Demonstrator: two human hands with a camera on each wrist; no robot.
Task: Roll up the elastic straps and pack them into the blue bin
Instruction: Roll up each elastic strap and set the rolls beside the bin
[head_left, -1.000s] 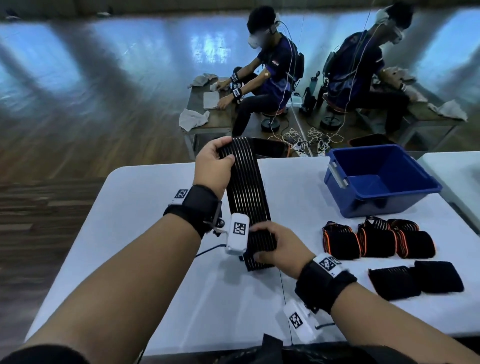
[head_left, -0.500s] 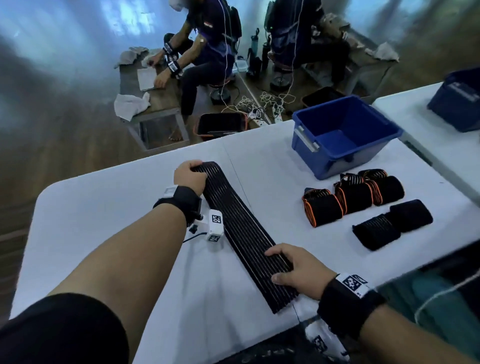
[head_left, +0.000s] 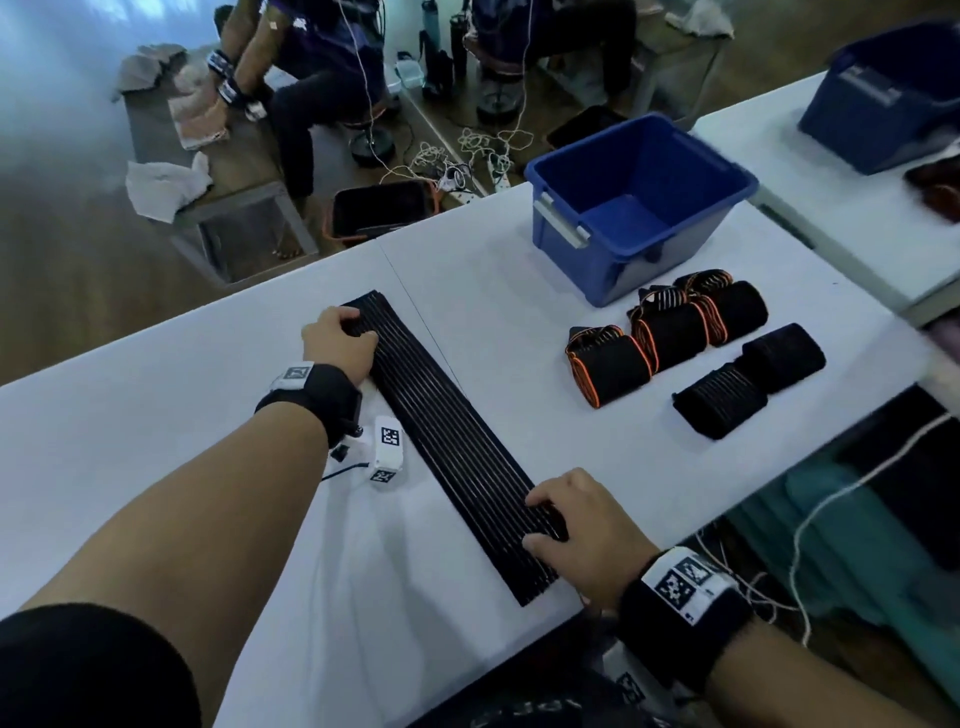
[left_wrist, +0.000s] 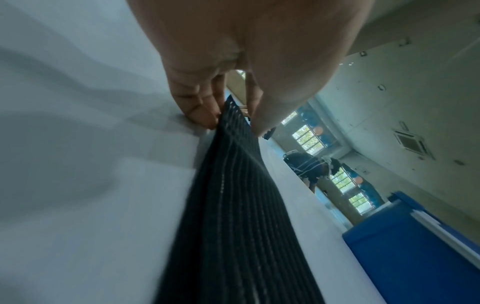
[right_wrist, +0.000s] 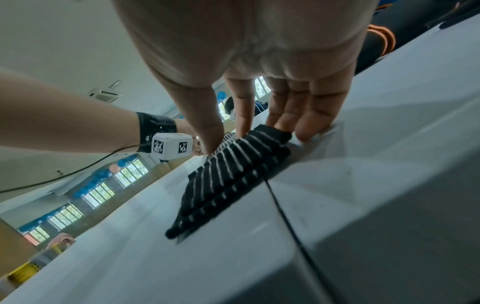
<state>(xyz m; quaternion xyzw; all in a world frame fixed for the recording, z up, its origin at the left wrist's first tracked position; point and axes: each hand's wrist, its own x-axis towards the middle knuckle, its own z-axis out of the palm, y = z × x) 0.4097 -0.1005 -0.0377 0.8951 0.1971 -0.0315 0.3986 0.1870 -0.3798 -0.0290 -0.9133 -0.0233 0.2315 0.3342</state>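
Note:
A long black ribbed elastic strap (head_left: 457, 441) lies flat and slantwise on the white table (head_left: 156, 441). My left hand (head_left: 358, 327) grips its far end, fingers curled over the edge; in the left wrist view the fingers (left_wrist: 200, 111) and thumb pinch the strap (left_wrist: 233, 205). My right hand (head_left: 535, 525) presses the near end down with straight fingers (right_wrist: 309, 115) on the strap (right_wrist: 233, 170). The blue bin (head_left: 571, 171) stands at the far right with nothing visible inside. Three rolled straps with orange trim (head_left: 608, 369) and two plain black rolls (head_left: 719, 405) lie in front of it.
The strap's near end reaches almost to the table's front edge by my right wrist. A second blue bin (head_left: 878, 104) stands on a neighbouring table at the right. Beyond the table are seated people, benches with cloths, a black tray (head_left: 384, 208) and floor cables.
The strap's far end, held up a second ago, now lies on the table. My hands have drawn apart and the strap is stretched out flat between them.

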